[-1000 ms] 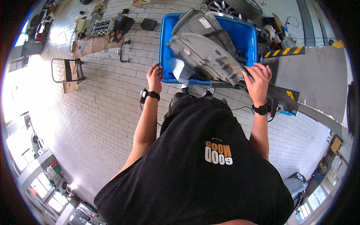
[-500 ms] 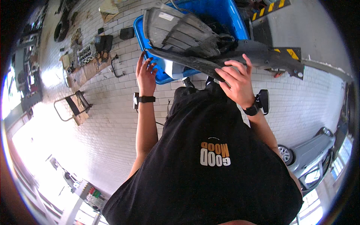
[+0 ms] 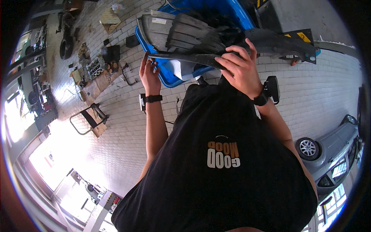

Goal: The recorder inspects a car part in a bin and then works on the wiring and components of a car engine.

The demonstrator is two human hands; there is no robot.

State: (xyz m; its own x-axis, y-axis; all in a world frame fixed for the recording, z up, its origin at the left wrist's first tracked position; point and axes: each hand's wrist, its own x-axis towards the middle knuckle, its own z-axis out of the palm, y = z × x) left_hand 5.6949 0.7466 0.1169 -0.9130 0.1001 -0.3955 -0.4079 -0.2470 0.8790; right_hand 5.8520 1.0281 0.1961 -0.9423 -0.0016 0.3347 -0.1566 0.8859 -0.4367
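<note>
A black plastic wheel-arch liner (image 3: 193,34), broad and ribbed at the left with a long arm toward the right, lies across a blue plastic tub (image 3: 170,78). My right hand (image 3: 243,71) is closed on its near edge, the thumb on my side and the fingers over the top. At the liner's left tip, the fingers of my left hand (image 3: 150,75) are bent and close around the end; their exact grip is partly hidden. A white sheet-like piece (image 3: 176,69) shows inside the tub beneath the near edge. Other dark contents are hard to make out.
Engine parts (image 3: 94,67) lie on cardboard at the left, with a tyre (image 3: 66,48) beyond. A folding metal frame (image 3: 91,120) sits on the tiled floor. A grey car (image 3: 328,154) stands at the right, and a yellow-black striped edge (image 3: 303,36) runs behind the liner.
The liner's near edge has tilted to lie more level, its right part rising slightly. My left fingers have drawn together at its tip. The whole view has shifted a little.
</note>
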